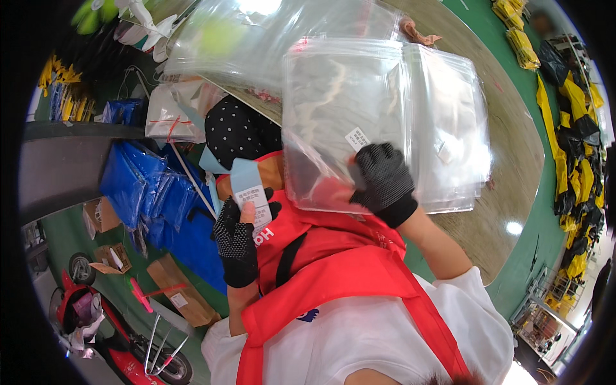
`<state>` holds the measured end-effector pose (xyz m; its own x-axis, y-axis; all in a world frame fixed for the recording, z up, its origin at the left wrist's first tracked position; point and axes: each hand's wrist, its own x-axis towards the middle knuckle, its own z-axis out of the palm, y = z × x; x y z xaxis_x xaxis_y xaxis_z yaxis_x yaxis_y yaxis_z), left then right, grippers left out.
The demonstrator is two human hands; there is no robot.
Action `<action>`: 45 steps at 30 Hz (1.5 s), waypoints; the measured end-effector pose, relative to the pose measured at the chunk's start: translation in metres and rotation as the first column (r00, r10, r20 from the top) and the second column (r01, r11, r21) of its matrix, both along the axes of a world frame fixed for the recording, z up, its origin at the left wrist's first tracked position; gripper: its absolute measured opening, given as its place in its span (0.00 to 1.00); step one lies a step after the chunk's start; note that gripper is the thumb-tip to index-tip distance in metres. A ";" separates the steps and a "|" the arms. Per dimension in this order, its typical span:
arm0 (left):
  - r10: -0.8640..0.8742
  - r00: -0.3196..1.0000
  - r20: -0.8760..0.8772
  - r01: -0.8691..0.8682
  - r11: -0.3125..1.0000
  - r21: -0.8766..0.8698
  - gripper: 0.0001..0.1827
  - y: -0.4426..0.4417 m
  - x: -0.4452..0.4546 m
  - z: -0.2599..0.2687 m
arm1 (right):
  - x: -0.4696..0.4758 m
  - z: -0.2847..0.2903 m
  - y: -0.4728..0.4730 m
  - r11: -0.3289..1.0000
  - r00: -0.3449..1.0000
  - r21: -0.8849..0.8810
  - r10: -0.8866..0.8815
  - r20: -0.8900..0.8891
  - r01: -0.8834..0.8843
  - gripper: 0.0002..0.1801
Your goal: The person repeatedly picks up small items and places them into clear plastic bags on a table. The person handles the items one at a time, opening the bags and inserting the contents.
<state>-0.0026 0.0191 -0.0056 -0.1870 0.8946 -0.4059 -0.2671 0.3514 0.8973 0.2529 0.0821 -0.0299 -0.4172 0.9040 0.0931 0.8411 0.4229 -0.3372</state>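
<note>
My left hand (237, 240), in a black dotted glove with the thumb tip bare, holds a strip of white printed labels (253, 199) on pale blue backing. The backing (214, 161) loops up and away from my fingers. My right hand (385, 180), gloved alike and blurred, is over the lower right of a stack of clear plastic bags (332, 96). A white label (356, 138) sits on the top bag just beyond my knuckles. Whether my right fingers pinch the film is unclear. Beside it lies a second bag stack (447, 96), with a pale label (443, 151).
More clear plastic film (231, 48) covers the far left of the round-edged table (515, 192). A pinkish cloth (417, 31) lies at the back. To my left are packed blue bags (139, 183), cardboard boxes (180, 288) and a red scooter (120, 356). Yellow and black bundles (577, 168) line the right.
</note>
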 end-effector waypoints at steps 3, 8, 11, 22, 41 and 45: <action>0.016 1.000 -0.005 -0.016 1.000 0.013 0.20 0.001 -0.001 0.004 | -0.011 -0.010 -0.013 0.994 0.998 -0.095 -0.054 -0.039 0.050 0.19; -0.022 1.000 0.015 0.022 1.000 0.004 0.19 0.004 0.005 -0.002 | -0.005 -0.020 -0.012 0.995 0.978 -0.065 -0.089 -0.187 0.078 0.12; -0.061 0.996 -0.067 0.063 0.998 0.031 0.20 0.007 0.008 -0.009 | -0.011 -0.010 -0.015 0.996 0.992 -0.018 -0.094 -0.081 0.093 0.12; -0.142 0.986 0.087 0.138 0.989 0.053 0.16 0.020 0.019 -0.010 | 0.008 -0.005 -0.029 0.885 0.656 -0.275 -0.464 -0.596 0.376 0.10; -0.474 0.858 -0.196 0.471 0.880 -0.063 0.18 0.001 0.039 0.010 | -0.036 0.024 -0.013 0.970 0.621 -0.241 -0.170 -0.765 -0.032 0.11; -0.514 0.779 -0.359 0.520 0.850 -0.089 0.18 -0.005 0.036 0.005 | -0.026 0.024 -0.010 0.955 0.682 -0.222 -0.028 -0.731 -0.198 0.10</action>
